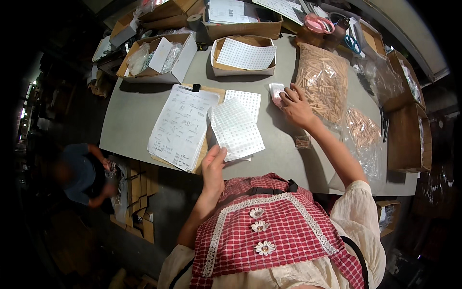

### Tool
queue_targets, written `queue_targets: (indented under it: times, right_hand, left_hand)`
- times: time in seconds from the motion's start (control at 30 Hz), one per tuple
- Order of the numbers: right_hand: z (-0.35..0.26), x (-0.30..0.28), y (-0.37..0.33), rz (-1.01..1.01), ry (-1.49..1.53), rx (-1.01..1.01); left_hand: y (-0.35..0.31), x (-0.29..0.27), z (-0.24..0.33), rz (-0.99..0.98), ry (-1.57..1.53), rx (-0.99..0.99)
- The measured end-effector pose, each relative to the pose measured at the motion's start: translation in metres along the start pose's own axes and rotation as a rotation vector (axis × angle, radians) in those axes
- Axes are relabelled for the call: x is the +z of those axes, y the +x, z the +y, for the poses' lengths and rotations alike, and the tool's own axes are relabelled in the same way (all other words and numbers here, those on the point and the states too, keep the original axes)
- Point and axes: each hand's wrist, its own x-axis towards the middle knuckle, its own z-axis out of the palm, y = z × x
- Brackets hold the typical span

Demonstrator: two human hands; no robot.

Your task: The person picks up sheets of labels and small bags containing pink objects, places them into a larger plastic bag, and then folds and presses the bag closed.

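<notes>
My left hand [212, 168] pinches the lower left edge of a white sheet of small round stickers [236, 132] between thumb and fingers. The sheet is slightly bent and overlaps another sticker sheet [248, 98] lying on the table. My right hand [298, 110] is stretched forward, its curled fingers on a small white and pinkish packet [276, 92]. That packet sits just left of a large clear bag of wooden dowels [321, 79]. Below my right wrist lies a small clear bag with a few dowels [302, 142].
A clipboard with papers [183, 123] lies left. Behind stand an open box with a sticker sheet [244, 70] and a white box of bags [161, 60]. An opened bag of dowels [362, 132], pink scissors [319, 23] and cartons [406, 130] are right. Another person [82, 173] works at far left.
</notes>
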Motion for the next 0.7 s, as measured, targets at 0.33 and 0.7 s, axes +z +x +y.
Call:
queue_targets:
  times: [0.33, 0.7]
  right_hand:
    - [0.015, -0.031, 0.010, 0.132, -0.020, -0.116]
    - [0.010, -0.013, 0.010, 0.001, 0.124, 0.137]
  left_hand:
    - [0.002, -0.005, -0.006, 0.023, 0.025, 0.002]
    - [0.009, -0.016, -0.009, 0.087, 0.033, 0.058]
